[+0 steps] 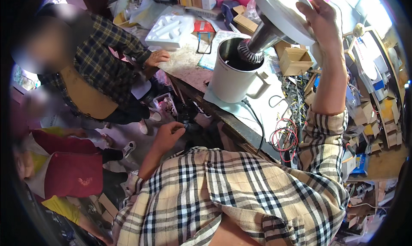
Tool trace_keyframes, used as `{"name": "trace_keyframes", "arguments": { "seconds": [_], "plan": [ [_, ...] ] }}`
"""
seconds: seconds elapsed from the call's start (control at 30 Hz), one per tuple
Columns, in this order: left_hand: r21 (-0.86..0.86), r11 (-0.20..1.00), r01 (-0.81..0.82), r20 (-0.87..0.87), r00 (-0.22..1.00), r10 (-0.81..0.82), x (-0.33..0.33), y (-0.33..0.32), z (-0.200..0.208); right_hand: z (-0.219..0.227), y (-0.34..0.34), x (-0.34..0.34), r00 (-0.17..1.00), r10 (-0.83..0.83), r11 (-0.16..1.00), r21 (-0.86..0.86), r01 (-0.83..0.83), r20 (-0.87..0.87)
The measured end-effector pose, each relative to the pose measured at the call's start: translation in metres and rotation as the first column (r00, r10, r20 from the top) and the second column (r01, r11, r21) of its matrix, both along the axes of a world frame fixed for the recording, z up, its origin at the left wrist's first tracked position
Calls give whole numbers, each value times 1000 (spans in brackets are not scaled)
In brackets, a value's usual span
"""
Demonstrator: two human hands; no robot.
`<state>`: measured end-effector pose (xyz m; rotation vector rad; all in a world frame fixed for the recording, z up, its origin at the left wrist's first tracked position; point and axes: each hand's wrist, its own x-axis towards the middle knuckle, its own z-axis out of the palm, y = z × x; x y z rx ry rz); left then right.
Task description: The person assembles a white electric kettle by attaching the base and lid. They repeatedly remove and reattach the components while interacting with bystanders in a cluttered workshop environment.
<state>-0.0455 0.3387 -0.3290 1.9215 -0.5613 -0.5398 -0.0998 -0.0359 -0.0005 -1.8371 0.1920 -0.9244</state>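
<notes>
My right hand (324, 25) is raised and grips a white round lid (279, 12) tilted above a white electric kettle (234, 80). A metal cone with a ribbed dark ring (253, 48) hangs from the lid's underside into the kettle's open mouth. The kettle has a handle on its right and a black cord (255, 117) running down from its base. My left hand (169, 134) is low beside the bench edge, fingers pinched on a small dark part (185, 122); what the part is cannot be made out.
A person in a dark plaid shirt (103, 53) leans a hand on the bench at the left. Another person in red (68, 164) is lower left. White foam packing (169, 31), cardboard boxes (294, 59), red wires (285, 136) and cluttered shelves (377, 104) surround the kettle.
</notes>
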Motion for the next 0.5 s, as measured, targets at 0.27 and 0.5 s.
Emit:
{"name": "trace_keyframes", "arguments": {
  "seconds": [0.27,0.5],
  "plan": [
    [26,999,-30,19,999,29,-4,4,3,-3,-21,3,995,-99,971,-222,91,-29],
    [40,998,-38,23,999,37,1,4,-3,-13,-17,-10,975,-217,949,-223,222,50]
  ]
}}
